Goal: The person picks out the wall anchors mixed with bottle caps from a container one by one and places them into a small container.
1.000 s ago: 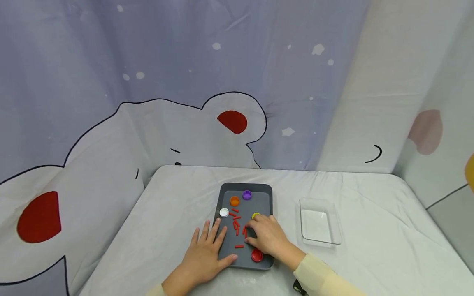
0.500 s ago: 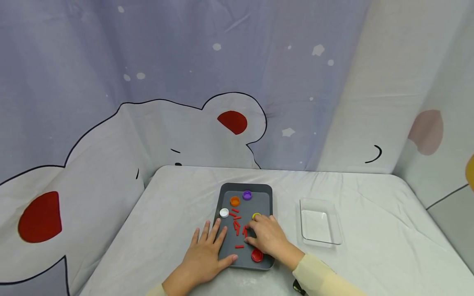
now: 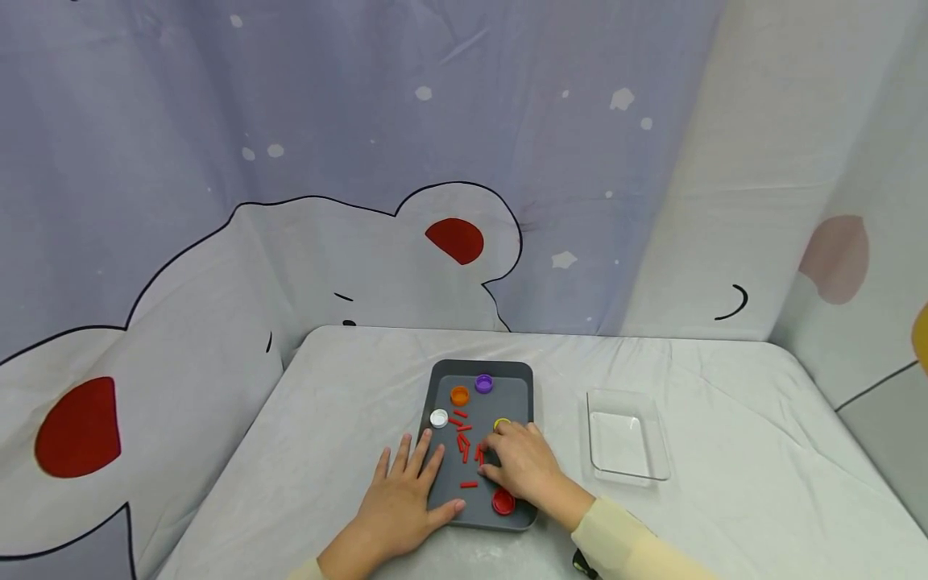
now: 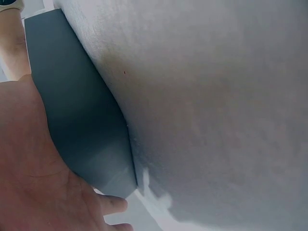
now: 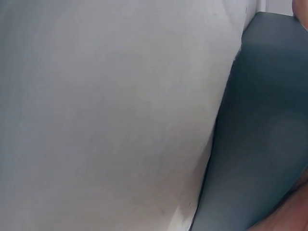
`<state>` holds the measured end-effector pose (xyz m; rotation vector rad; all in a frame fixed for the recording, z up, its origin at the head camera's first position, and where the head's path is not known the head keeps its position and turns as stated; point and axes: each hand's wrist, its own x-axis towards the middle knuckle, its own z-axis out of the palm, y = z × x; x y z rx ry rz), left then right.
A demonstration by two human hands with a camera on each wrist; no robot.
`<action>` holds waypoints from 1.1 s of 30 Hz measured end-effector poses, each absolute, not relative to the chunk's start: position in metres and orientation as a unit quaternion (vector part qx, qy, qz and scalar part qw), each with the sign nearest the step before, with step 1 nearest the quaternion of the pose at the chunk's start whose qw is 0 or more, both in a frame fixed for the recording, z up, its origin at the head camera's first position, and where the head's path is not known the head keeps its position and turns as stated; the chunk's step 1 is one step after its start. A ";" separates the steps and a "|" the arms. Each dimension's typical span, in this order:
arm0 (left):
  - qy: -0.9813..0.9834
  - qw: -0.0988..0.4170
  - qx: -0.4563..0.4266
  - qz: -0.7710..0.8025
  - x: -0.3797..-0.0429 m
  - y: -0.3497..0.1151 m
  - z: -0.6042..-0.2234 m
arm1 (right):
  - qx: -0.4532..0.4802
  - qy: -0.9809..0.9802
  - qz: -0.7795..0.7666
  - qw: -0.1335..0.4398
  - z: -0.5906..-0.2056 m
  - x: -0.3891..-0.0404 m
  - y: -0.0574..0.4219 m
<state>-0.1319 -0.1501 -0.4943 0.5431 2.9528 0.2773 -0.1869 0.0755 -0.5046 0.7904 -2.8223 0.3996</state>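
In the head view a grey tray (image 3: pixel 511 395) lies on the white-covered table with several short red sticks (image 3: pixel 464 441) scattered in it. My left hand (image 3: pixel 397 503) rests flat with spread fingers over the tray's left rim, thumb inside the near left corner. My right hand (image 3: pixel 525 459) lies over the tray's right side, fingers relaxed and bent, thumb and forefinger apart on either side of red sticks. Partly covered by it is a yellow cap (image 3: pixel 502 422). Orange (image 3: pixel 460 395), purple (image 3: pixel 483 383), white (image 3: pixel 438 417) and red (image 3: pixel 503 501) caps lie around. Both wrist views show the tray's outer wall.
A clear rectangular container (image 3: pixel 627 439) stands on the table to the right of the tray. A small black object (image 3: pixel 583 562) shows beside the right sleeve. Printed curtains (image 3: pixel 565 201) hang behind the table.
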 end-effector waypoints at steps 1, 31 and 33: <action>0.978 0.066 0.179 0.090 -0.132 -0.150 -0.494 | 0.265 -0.951 0.134 0.090 -0.504 -0.187 0.075; 0.978 0.089 0.165 0.087 -0.133 -0.149 -0.493 | 0.247 -0.907 0.325 0.103 -0.471 -0.191 0.121; 0.978 0.091 0.165 0.090 -0.133 -0.149 -0.493 | 0.237 -0.907 0.332 0.108 -0.469 -0.192 0.130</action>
